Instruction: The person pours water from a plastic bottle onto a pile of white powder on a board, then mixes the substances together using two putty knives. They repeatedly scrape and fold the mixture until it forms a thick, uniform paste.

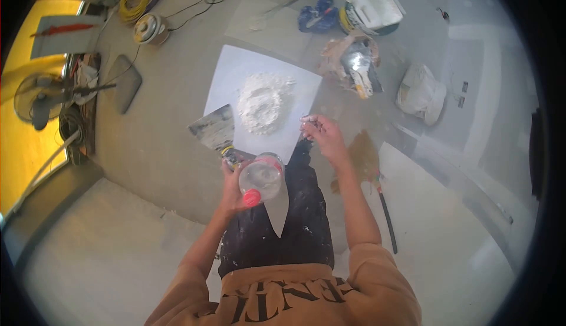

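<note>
My left hand is closed round the handle of a wide putty knife, its blade pointing away over the board's near left edge. The same hand also grips a large clear plastic bottle with a red cap turned toward me. A mound of white powder lies on a white board on the floor in front of me. Over the board's right edge hovers my right hand, fingers curled and pinched together. Whatever is in those fingers, if anything, cannot be made out.
To the right lie a broom, an opened bag with a metal trowel and a white bag. A bucket and blue plastic stand farther off. At left are a fan and a lidded pot.
</note>
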Motion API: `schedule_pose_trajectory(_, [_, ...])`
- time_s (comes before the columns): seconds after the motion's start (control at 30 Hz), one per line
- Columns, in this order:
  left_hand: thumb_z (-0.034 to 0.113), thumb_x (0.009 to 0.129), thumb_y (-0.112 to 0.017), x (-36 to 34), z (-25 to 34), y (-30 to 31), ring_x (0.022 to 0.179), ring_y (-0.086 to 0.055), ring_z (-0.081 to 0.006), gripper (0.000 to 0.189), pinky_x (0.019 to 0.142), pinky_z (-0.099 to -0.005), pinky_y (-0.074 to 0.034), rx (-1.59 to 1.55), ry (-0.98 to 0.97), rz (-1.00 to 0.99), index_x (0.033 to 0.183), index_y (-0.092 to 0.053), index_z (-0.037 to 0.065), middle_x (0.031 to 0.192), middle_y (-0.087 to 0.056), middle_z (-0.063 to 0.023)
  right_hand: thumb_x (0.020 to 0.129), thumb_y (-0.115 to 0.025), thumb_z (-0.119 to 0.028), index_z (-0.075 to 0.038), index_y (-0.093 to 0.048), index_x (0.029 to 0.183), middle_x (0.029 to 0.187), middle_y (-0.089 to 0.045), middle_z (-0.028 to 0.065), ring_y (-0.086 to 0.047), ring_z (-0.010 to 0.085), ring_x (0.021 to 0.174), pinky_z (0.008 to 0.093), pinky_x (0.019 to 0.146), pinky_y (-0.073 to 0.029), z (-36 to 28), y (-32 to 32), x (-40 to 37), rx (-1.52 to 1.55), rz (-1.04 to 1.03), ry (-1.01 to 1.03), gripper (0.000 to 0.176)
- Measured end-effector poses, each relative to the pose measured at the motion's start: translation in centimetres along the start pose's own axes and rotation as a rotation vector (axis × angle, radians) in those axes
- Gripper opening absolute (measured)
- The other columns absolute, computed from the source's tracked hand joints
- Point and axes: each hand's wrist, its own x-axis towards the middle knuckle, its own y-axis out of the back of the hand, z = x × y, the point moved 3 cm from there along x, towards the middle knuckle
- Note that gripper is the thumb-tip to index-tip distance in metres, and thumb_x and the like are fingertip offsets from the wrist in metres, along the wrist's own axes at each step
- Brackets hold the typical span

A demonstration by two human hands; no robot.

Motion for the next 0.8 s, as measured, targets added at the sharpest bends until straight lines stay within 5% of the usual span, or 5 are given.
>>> schedule_pose_trajectory(0.1, [0.045, 0.054, -0.096, -0.3, 6.0, 5.5, 0.127, -0.046, -0.0399, 0.094, 0.118, -0.0576, -0.03, 0.49, -0.259, -0.087, 0.132, -0.059, 0.007, 0.132, -0.059, -0.0217, 0.102, -0.067, -0.02, 0.001, -0.069, 0.119, 0.1, -0.071, 0.0034, -0.063, 0.0114, 0.09, 0.0284, 0.083, -0.052, -3.8, -8.1, 0.9, -0.181, -0.178, 0.051, 0.028])
schedule_pose_trajectory(0.37, [0.039, 0.055, -0.096, -0.3, 9.6, 11.8, 0.139, -0.035, -0.0549, 0.093, 0.109, -0.0593, -0.045, 0.411, -0.319, -0.144, 0.135, -0.059, 0.01, 0.139, -0.054, -0.0262, 0.105, -0.061, -0.022, 0.002, -0.063, 0.133, 0.12, -0.071, 0.0081, -0.065, 0.0161, 0.112, 0.0336, 0.102, -0.051, -4.0, -24.6, 1.1, 0.102, -0.907, -0.207, 0.037])
schedule_pose_trajectory(0.5, [0.04, 0.055, -0.098, -1.4, 9.0, 14.1, 0.14, -0.038, -0.0531, 0.096, 0.111, -0.0571, -0.044, 0.449, -0.412, -0.049, 0.137, -0.058, 0.01, 0.142, -0.052, -0.0264, 0.108, -0.056, -0.021, 0.004, -0.062, 0.131, 0.117, -0.071, 0.0097, -0.066, 0.0165, 0.11, 0.033, 0.1, -0.052, -7.6, -26.2, 1.1, 0.106, -0.82, 0.046, 0.034])
schedule_pose_trajectory(0.6, [0.041, 0.053, -0.099, -2.8, 6.4, 14.1, 0.138, -0.047, -0.0449, 0.102, 0.113, -0.0541, -0.043, -0.01, -0.347, 0.041, 0.139, -0.055, 0.007, 0.142, -0.055, -0.0237, 0.108, -0.054, -0.019, 0.004, -0.062, 0.125, 0.109, -0.07, 0.0088, -0.068, 0.0158, 0.099, 0.0321, 0.093, -0.054, -7.9, -22.3, 1.8, 0.421, -0.42, 0.009, 0.029])
schedule_pose_trajectory(0.8, [0.04, 0.056, -0.099, -1.8, 2.2, 14.2, 0.124, -0.063, -0.0311, 0.103, 0.108, -0.0442, -0.048, -0.017, -0.118, 0.13, 0.138, -0.052, 0.001, 0.131, -0.065, -0.0166, 0.104, -0.06, -0.014, 0.001, -0.063, 0.113, 0.096, -0.069, 0.005, -0.064, 0.0107, 0.078, 0.0271, 0.074, -0.052, -9.9, -18.6, -2.6, -0.104, -0.246, 0.112, 0.017])
